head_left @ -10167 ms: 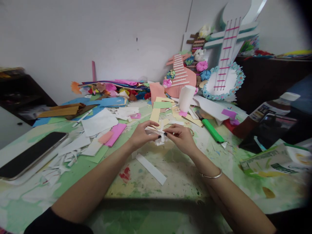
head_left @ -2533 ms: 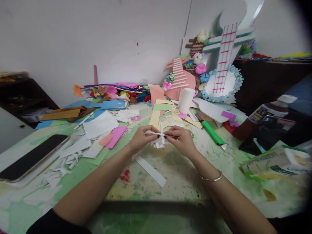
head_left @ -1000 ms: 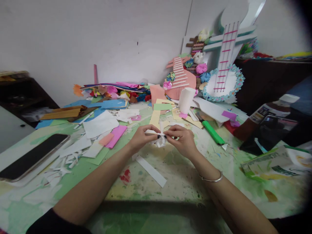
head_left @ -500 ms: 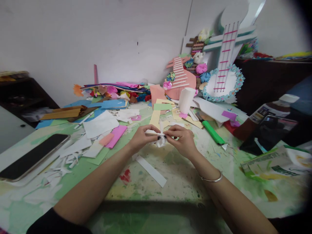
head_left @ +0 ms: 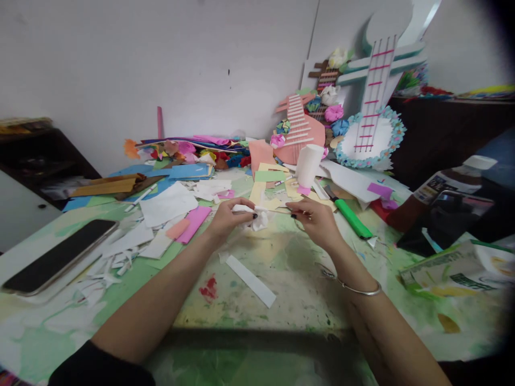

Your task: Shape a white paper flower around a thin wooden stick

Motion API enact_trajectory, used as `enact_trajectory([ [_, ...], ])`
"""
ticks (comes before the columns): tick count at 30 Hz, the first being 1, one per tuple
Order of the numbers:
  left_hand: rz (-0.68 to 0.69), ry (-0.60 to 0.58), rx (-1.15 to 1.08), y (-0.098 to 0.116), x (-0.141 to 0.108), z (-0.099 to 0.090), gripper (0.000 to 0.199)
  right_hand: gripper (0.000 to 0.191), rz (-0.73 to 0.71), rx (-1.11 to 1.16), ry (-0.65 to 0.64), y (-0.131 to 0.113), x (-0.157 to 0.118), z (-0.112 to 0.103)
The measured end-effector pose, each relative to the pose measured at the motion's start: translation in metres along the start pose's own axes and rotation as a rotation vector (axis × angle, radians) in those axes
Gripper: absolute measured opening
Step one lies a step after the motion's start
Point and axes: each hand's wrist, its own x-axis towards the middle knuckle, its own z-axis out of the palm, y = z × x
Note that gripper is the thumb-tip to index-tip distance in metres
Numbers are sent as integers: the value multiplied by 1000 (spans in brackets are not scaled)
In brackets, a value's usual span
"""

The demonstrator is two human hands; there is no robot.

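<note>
My left hand [head_left: 230,219] pinches a white crumpled paper piece [head_left: 259,221] between thumb and fingers, its folds hanging below the fingertips. From it a thin pale strand [head_left: 276,210] runs to the right, stretched almost level. Thumb and forefinger of my right hand [head_left: 313,219] are closed on the far end of that strand; whether it is twisted paper or string I cannot tell. Below the hands, a flat white paper strip [head_left: 251,281] lies slanted on the paint-stained table [head_left: 298,300].
Paper scraps [head_left: 167,206] and a phone [head_left: 60,257] lie to the left. A green-handled cutter [head_left: 353,219] and a white roll [head_left: 309,166] are beyond my right hand. Paper-craft instruments [head_left: 372,118] lean at the back wall. A bottle [head_left: 454,179] and a carton [head_left: 458,271] stand right.
My hands have drawn apart: the right hand has moved to the right, pulling the pale strand out between them. The left hand has shifted slightly left and up with the white paper.
</note>
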Motion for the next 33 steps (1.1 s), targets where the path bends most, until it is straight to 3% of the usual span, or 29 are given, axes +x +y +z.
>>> enact_trajectory([
  [5, -8, 34, -64, 0, 3, -3, 33, 33, 235, -200, 143, 26, 4, -28],
  [8, -15, -8, -44, 0, -1, 1, 34, 29, 347, -61, 205, 27, 5, -27],
  [12, -41, -111, 0, -1, -6, 9, 34, 31, 331, 376, 70, 7, 3, -3],
  [17, -51, -247, 61, -5, -7, 14, 30, 25, 236, 434, -160, -12, -1, 17],
  [23, -66, -318, 67, -3, -8, 12, 26, 22, 224, 542, -169, -21, -2, 10],
  [29, -161, -516, -368, 5, -10, 10, 24, 18, 247, 781, -229, -22, -6, 15],
  [33, -192, -471, -376, 2, -9, 10, 19, 16, 284, 846, -263, -22, -7, 19],
])
